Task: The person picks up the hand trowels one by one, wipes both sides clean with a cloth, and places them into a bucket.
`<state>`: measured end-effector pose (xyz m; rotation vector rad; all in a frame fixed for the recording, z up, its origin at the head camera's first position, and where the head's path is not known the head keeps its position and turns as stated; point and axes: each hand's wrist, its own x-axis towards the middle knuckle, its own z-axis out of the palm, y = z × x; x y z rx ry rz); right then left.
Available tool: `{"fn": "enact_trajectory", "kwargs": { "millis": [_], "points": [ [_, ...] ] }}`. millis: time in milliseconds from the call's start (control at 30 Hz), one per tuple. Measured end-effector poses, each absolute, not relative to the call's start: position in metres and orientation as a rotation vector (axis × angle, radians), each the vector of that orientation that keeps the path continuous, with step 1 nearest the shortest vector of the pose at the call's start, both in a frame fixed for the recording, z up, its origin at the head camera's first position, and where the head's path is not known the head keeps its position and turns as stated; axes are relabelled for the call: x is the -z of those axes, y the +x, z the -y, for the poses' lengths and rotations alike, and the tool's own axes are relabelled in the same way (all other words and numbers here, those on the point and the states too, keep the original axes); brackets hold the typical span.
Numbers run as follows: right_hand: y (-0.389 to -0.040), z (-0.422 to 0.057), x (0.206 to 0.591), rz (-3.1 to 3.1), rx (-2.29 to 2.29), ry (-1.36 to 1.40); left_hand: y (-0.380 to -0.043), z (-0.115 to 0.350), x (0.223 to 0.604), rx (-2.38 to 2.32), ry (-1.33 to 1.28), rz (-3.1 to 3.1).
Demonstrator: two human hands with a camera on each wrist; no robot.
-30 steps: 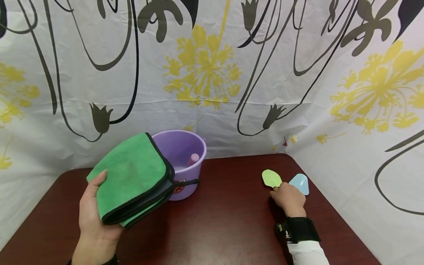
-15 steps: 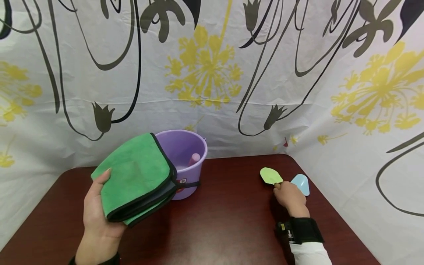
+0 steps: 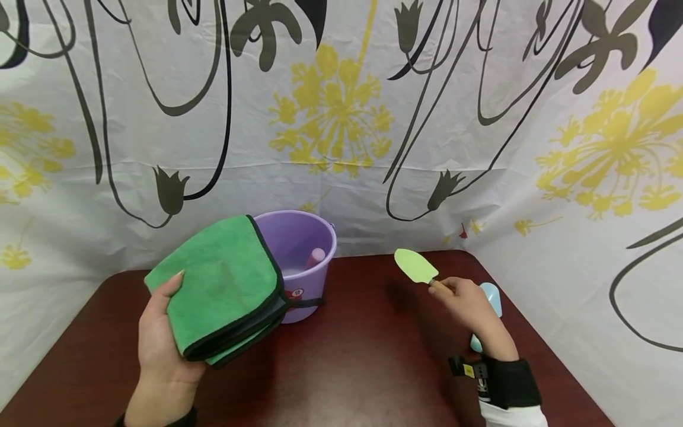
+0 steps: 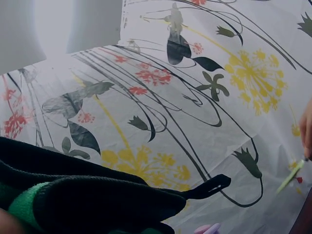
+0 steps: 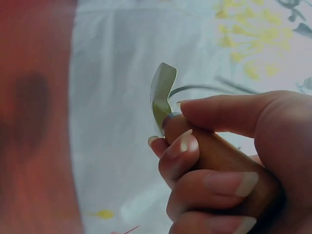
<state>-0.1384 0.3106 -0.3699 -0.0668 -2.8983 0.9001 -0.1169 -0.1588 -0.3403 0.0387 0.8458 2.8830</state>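
Your left hand (image 3: 159, 344): pinching a folded green cloth (image 3: 224, 281), in front of the purple bucket (image 3: 318, 284). Your right hand (image 3: 471, 303): fingers curled round the wooden handle (image 3: 441, 288) of a green trowel (image 3: 415, 265), raised above the table (image 3: 352, 367).

Floral sheeting (image 3: 341, 148) hangs behind a dark-red table (image 3: 347, 350)

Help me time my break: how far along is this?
Possibly done: the pink item is in the purple bucket. In hand: the left hand holds the folded green cloth; the right hand grips the trowel above the table. Apparently left: the light-blue item lies on the table, not yet picked up.
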Motion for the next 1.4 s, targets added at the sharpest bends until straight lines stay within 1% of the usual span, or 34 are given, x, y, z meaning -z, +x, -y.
{"fn": "enact_trajectory", "kwargs": {
  "millis": [267,467,733,933,1100,1167,1233,1400],
  "points": [
    [-0.115,-0.285,0.336,2.84,-0.945,0.033,-0.113,0.154,0.338,-2.913,0.04,-0.877],
    [-0.095,-0.267,0.32,2.81,-1.093,0.226,-0.106,0.143,0.336,-3.024,0.227,-1.11],
    [-0.081,-0.239,0.314,2.794,-1.121,0.374,-0.094,0.129,0.33,-3.101,0.388,-1.337],
    [-0.072,-0.222,0.314,2.725,-1.051,0.471,-0.087,0.108,0.33,-3.089,0.532,-1.362],
    [-0.066,-0.211,0.317,2.71,-1.038,0.565,-0.077,0.085,0.329,-2.96,0.406,-1.733],
    [-0.065,-0.206,0.317,2.711,-1.038,0.59,-0.074,0.077,0.332,-2.9,0.415,-1.882],
    [-0.063,-0.202,0.318,2.71,-1.045,0.602,-0.072,0.07,0.336,-2.852,0.542,-2.009],
    [-0.062,-0.195,0.318,2.714,-1.035,0.605,-0.072,0.057,0.345,-2.765,1.065,-2.057]
  ]
}}
